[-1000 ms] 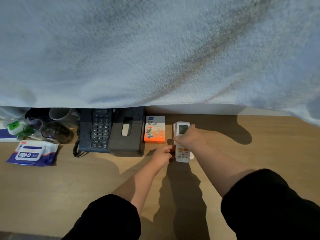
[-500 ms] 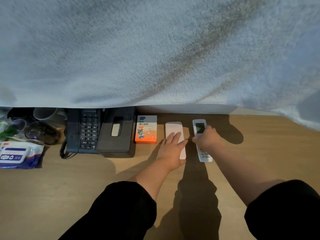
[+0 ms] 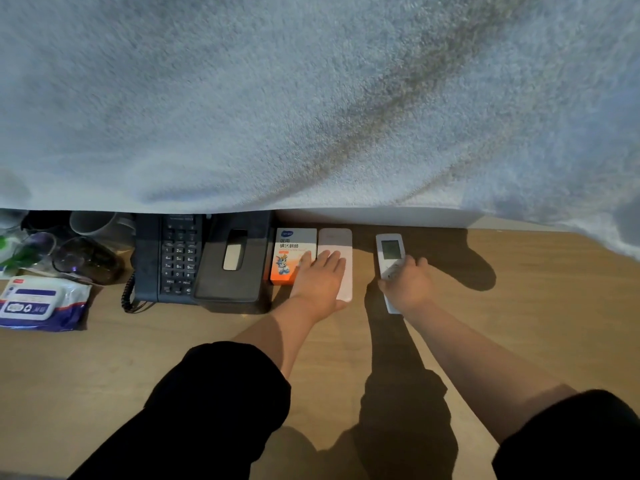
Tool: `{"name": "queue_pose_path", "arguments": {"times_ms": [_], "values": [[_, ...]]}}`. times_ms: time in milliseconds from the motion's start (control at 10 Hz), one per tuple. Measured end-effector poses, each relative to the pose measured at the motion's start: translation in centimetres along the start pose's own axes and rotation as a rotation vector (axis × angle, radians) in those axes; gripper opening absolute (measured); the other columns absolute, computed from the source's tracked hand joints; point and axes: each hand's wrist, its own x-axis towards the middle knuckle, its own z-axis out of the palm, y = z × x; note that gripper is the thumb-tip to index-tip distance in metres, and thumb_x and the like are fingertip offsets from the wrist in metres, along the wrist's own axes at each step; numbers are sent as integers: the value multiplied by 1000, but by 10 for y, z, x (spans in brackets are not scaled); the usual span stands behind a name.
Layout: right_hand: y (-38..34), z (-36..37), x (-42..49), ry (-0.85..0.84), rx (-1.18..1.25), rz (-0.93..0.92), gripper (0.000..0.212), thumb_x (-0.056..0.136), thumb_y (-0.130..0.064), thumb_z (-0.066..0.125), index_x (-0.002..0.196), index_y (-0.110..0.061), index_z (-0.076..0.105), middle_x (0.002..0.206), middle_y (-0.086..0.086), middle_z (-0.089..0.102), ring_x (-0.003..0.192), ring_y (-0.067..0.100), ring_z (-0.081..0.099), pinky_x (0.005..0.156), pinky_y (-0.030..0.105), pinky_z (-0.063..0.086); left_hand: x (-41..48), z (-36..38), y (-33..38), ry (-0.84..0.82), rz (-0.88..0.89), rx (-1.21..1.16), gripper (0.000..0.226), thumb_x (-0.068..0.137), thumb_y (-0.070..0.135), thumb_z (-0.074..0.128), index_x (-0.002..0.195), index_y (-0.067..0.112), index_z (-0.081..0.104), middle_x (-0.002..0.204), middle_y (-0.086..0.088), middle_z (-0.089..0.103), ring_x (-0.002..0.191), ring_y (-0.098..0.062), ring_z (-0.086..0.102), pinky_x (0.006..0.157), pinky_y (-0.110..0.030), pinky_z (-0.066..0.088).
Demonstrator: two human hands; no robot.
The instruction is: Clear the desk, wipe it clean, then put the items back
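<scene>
Overhead: one grey-blue towel (image 3: 311, 98) hid the desk's rear.
Desk (image 3: 536, 306): wooden, items lined along the back.
Left hand (image 3: 320, 282): fingers straight, flat on one plain white device (image 3: 337, 244), touching one orange box (image 3: 289, 251).
Right hand (image 3: 408, 285): fingers curled round one screened remote (image 3: 389, 249) lying on the desk.
Leftward: one tissue box (image 3: 235, 265), one telephone (image 3: 173, 258), one wipes pack (image 3: 38, 303).

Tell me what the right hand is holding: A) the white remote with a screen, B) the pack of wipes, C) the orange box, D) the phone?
A: the right hand grips the remote, whose screen shows just above the hand.
</scene>
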Motion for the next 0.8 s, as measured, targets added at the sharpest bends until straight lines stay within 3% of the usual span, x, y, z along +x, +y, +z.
{"name": "queue_pose_path", "arguments": {"times_ms": [100, 300, 600, 800], "values": [[-15, 8, 1, 2, 6, -64, 62, 87, -38, 64, 134, -7, 39, 130, 7, 44, 120, 24, 38, 98, 31, 39, -2, 2, -9, -16, -22, -14, 87, 93, 56, 52, 157, 15, 9, 165, -6, 5, 151, -25, 5, 121, -51, 4], [-32, 14, -6, -33, 182, -74, 64, 83, -17, 73, 135, -7, 39, 135, 10, 31, 116, 28, 50, 99, 30, 41, -3, 7, -15, -8, -1, -34, 84, 95, 54, 51, 157, 17, 8, 165, -3, 2, 151, -22, -1, 121, -49, 2], [-38, 24, -6, -16, 192, -107, 70, 85, -20, 69, 142, -6, 33, 136, 9, 33, 114, 25, 52, 96, 29, 44, 3, 7, -15, 1, -6, -18, 83, 96, 52, 50, 157, 16, 6, 165, -3, 2, 151, -23, 1, 122, -50, 3], [-31, 19, -14, -65, 209, -200, 75, 88, -27, 65, 148, -10, 23, 143, 9, 29, 128, 26, 40, 104, 35, 42, -8, 2, -17, 57, -23, -11, 75, 99, 49, 43, 157, 16, 8, 165, -5, 1, 151, -24, -2, 121, -49, 2]]}}
